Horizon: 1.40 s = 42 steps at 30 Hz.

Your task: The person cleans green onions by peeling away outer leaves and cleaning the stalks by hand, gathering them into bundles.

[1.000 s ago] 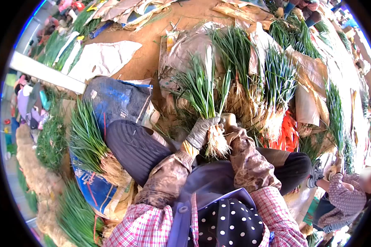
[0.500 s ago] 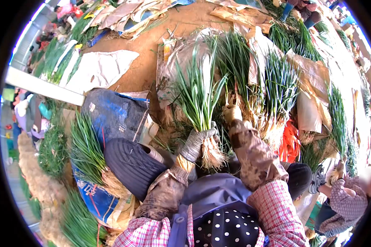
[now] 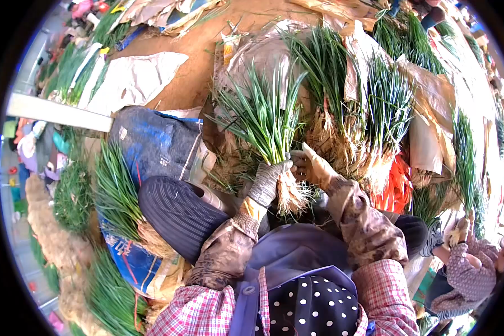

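Note:
My left hand, in a grey-coated glove, is closed round a bunch of scallions just above the roots. The leaves fan upward and the pale stringy roots hang below the fist. Beside the bunch, on its right, my gloved right hand has its thumb raised apart from bent fingers that point at the stems. Nothing shows in its grip; whether the fingertips touch the bunch I cannot tell. More scallions lie just beyond the right hand, roots toward me.
Another scallion pile lies at the right, near red material. A blue-grey sack and tied scallions are by my left knee. Another person sits at the lower right. A white pole juts in from the left.
My right hand has drawn back toward me from the pile, its fingers now turned to the held bunch. The bunch has tilted slightly left and spread wider.

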Available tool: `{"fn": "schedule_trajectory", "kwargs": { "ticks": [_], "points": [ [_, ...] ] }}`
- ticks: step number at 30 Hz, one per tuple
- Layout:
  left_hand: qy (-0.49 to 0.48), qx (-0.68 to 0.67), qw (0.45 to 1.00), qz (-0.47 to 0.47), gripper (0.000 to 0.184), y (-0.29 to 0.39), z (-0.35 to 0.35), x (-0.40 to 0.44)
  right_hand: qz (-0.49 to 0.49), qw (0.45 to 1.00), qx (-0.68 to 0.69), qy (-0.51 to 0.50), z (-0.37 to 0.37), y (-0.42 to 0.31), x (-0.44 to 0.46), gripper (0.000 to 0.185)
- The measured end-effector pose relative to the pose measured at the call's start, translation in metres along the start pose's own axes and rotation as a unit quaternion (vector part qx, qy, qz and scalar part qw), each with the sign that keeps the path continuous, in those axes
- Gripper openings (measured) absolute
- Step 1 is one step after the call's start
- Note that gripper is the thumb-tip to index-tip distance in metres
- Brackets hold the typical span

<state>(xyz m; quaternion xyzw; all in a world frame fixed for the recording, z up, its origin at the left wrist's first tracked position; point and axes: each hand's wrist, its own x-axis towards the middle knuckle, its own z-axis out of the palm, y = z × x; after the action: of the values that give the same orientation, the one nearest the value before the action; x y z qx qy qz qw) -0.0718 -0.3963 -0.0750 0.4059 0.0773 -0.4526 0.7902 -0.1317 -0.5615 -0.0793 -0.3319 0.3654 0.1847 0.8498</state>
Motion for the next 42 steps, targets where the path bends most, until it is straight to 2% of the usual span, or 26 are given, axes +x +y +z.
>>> {"fn": "schedule_trajectory", "kwargs": {
  "ticks": [1, 3, 7, 8, 9, 10, 11, 12, 13, 15, 18, 21, 23, 25, 27, 29, 30, 31, 33, 34, 35, 37, 38, 39, 41, 42],
  "points": [
    [0.009, 0.021, 0.999, 0.039, 0.031, -0.007, -0.003, 0.004, -0.024, 0.999, 0.017, 0.031, 0.010, -0.003, 0.006, 0.034],
    [-0.007, 0.029, 0.999, 0.013, 0.030, -0.003, -0.001, 0.002, -0.066, 0.997, 0.030, 0.030, 0.027, -0.010, 0.009, 0.026],
    [-0.054, -0.031, 0.998, -0.004, 0.028, 0.009, 0.006, -0.008, -0.108, 0.987, 0.103, 0.054, 0.029, 0.000, 0.028, 0.013],
    [-0.069, -0.073, 0.995, -0.027, 0.027, 0.010, 0.006, -0.010, -0.124, 0.986, 0.084, 0.071, 0.026, 0.004, 0.030, 0.008],
    [-0.083, -0.116, 0.988, -0.053, 0.027, 0.008, 0.007, -0.013, -0.122, 0.976, -0.002, 0.183, 0.024, 0.005, 0.036, 0.007],
    [-0.128, -0.119, 0.982, -0.076, 0.026, 0.001, -0.003, -0.008, -0.157, 0.957, -0.057, 0.237, 0.009, 0.016, 0.052, 0.009],
    [-0.155, -0.134, 0.978, -0.049, 0.024, -0.001, 0.001, -0.013, -0.192, 0.931, -0.111, 0.290, 0.004, 0.019, 0.057, 0.010],
    [-0.179, -0.143, 0.972, -0.050, 0.023, -0.002, -0.001, -0.012, -0.114, 0.900, -0.228, 0.355, -0.006, 0.018, 0.059, 0.015],
    [-0.203, -0.155, 0.965, -0.055, 0.022, -0.003, -0.002, -0.011, -0.175, 0.882, -0.314, 0.304, -0.047, 0.046, 0.084, 0.018],
    [-0.177, -0.161, 0.970, -0.042, 0.028, 0.007, 0.013, -0.023, -0.161, 0.757, -0.557, 0.300, -0.059, 0.065, 0.063, 0.022],
    [-0.149, -0.172, 0.968, -0.102, 0.047, 0.014, 0.020, -0.027, -0.086, 0.707, -0.638, 0.294, -0.054, 0.052, 0.025, 0.031],
    [-0.118, -0.101, 0.985, -0.070, 0.050, 0.012, 0.025, -0.025, -0.009, 0.649, -0.712, 0.269, -0.036, 0.033, -0.019, 0.043],
    [-0.090, -0.056, 0.991, -0.085, 0.045, 0.001, 0.017, -0.017, -0.207, 0.610, -0.617, 0.452, -0.041, -0.002, -0.029, 0.039],
    [-0.095, -0.039, 0.991, -0.088, 0.040, -0.009, 0.006, -0.009, -0.137, 0.563, -0.612, 0.538, -0.087, -0.028, 0.000, 0.030],
    [-0.085, -0.033, 0.991, -0.102, 0.039, -0.008, 0.010, -0.011, -0.179, 0.568, -0.625, 0.504, -0.101, -0.030, -0.001, 0.024],
    [-0.088, -0.052, 0.990, -0.100, 0.038, -0.013, 0.008, -0.008, -0.301, 0.591, -0.618, 0.423, -0.105, -0.017, 0.000, 0.019],
    [-0.096, -0.029, 0.992, -0.072, 0.037, -0.019, 0.005, -0.005, -0.299, 0.633, -0.600, 0.387, -0.096, -0.004, -0.011, 0.018],
    [-0.104, -0.004, 0.994, -0.046, 0.037, -0.021, 0.005, -0.003, -0.295, 0.673, -0.580, 0.351, -0.049, -0.003, -0.048, 0.019],
    [-0.120, -0.031, 0.991, -0.058, 0.037, -0.023, 0.003, -0.002, -0.293, 0.750, -0.541, 0.244, -0.019, 0.018, -0.075, 0.026],
    [-0.118, -0.043, 0.989, -0.075, 0.035, -0.023, 0.004, -0.003, -0.285, 0.807, -0.495, 0.154, -0.015, 0.030, -0.078, 0.031],
    [-0.116, -0.056, 0.987, -0.092, 0.034, -0.022, 0.004, -0.004, -0.168, 0.812, -0.531, 0.176, -0.009, 0.029, -0.085, 0.046],
    [-0.097, -0.015, 0.993, -0.061, 0.026, -0.025, 0.002, -0.003, -0.157, 0.819, -0.506, 0.218, -0.015, 0.027, -0.071, 0.062],
    [-0.096, -0.002, 0.994, -0.056, 0.023, -0.025, 0.006, -0.004, -0.192, 0.813, -0.497, 0.237, -0.003, 0.017, -0.074, 0.072],
    [-0.096, 0.011, 0.994, -0.051, 0.020, -0.024, 0.009, -0.006, -0.171, 0.874, -0.409, 0.200, -0.013, 0.017, -0.055, 0.073],
    [-0.083, 0.055, 0.992, -0.074, 0.017, -0.017, 0.011, -0.013, -0.138, 0.915, -0.311, 0.217, -0.014, 0.019, -0.021, 0.063],
    [-0.076, 0.078, 0.990, -0.086, 0.016, -0.014, 0.013, -0.017, -0.147, 0.950, -0.212, 0.174, -0.011, 0.016, -0.013, 0.048]
  ]
}}
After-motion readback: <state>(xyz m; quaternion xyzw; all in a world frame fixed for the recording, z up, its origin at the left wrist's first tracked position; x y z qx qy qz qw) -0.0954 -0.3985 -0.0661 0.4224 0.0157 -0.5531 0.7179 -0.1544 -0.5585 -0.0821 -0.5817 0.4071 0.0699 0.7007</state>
